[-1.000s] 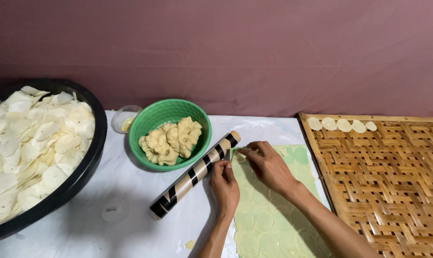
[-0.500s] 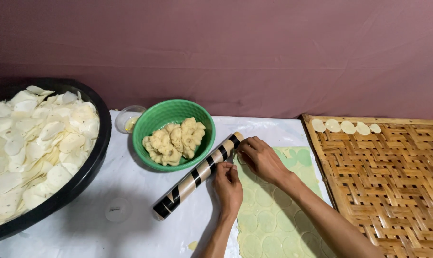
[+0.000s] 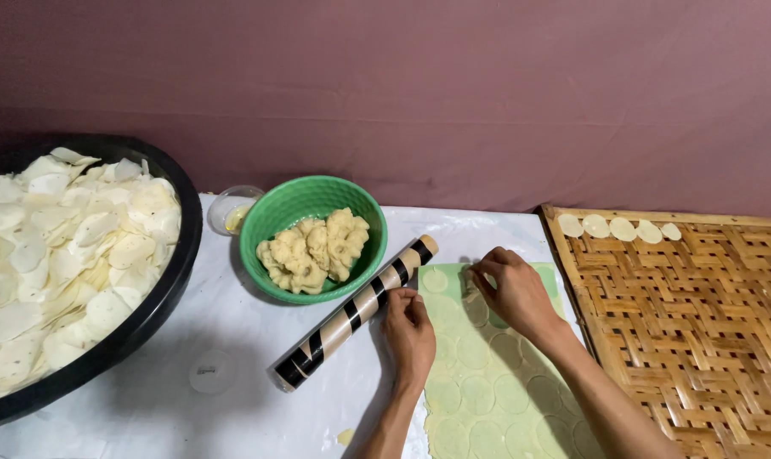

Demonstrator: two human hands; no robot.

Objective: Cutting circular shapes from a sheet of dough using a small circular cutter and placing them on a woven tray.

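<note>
A thin sheet of pale dough (image 3: 487, 374), cut into several round discs, lies on a green mat. My left hand (image 3: 408, 336) rests on the sheet's left edge, fingers curled, beside a striped black and tan rolling pin (image 3: 356, 309). At the sheet's far end my right hand (image 3: 515, 289) pinches the dough near a cut disc; its fingertips are closed on the thin dough there.
A green bowl (image 3: 275, 212) holding lumps of dough stands behind the rolling pin. A large black basin (image 3: 160, 314) full of thin white discs fills the left. A woven bamboo tray (image 3: 700, 314) at right carries several discs along its far edge. A small glass cup (image 3: 228, 206) stands by the bowl.
Both hands stay at the dough sheet's far end. My right hand has shifted slightly toward the top edge; the view has tilted a little.
</note>
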